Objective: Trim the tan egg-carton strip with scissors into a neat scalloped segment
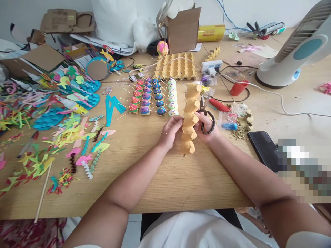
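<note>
A bumpy tan strip of egg carton (190, 120) is held up lengthwise above the table, between my two hands. My left hand (169, 132) pinches its left edge with thumb and fingers. On the other side, my right hand (207, 127) grips the strip's right edge and also has black-handled scissors (208, 117) hooked on it, blades pointing away from me. Just beyond stand painted egg carton strips: a white-green one with dots (172, 98), a blue one (159, 98), a purple one (146, 100) and a red-orange one (136, 96), with pins sticking out.
An uncut egg tray (178, 66) lies at the back. To the right are a white fan (287, 58), a red cup (239, 86), a black phone (263, 150) and carton scraps (241, 129). Colourful paper cut-outs (66, 134) and a glue bottle (73, 105) cover the left.
</note>
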`<action>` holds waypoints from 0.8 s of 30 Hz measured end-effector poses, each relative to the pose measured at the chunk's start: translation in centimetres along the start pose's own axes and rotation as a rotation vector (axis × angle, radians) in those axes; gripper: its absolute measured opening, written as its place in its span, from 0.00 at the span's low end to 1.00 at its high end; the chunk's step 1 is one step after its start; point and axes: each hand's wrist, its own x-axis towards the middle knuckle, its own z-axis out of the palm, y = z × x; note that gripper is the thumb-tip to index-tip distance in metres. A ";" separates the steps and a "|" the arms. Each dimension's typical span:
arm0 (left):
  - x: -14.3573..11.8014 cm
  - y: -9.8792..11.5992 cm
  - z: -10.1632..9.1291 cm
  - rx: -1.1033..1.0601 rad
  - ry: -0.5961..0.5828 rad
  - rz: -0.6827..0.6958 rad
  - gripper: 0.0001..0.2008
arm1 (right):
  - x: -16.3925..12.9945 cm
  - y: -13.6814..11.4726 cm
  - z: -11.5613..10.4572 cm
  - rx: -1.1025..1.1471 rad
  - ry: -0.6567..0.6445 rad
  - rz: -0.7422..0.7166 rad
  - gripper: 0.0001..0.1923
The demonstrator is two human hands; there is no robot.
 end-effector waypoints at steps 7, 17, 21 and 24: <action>-0.3 0.3 0.4 0.018 -0.062 -0.105 0.20 | 0.2 -0.5 -0.4 -0.170 0.065 -0.062 0.24; -0.8 0.8 0.9 0.016 -0.162 -0.215 0.22 | 0.7 -0.5 -1.0 -0.212 0.110 -0.161 0.25; -0.8 0.7 0.9 -0.024 -0.203 -0.266 0.21 | 0.9 -0.6 -1.1 -0.176 0.101 -0.197 0.22; -0.8 0.7 1.0 -0.029 -0.207 -0.295 0.19 | 0.9 -0.6 -1.2 -0.215 0.132 -0.193 0.24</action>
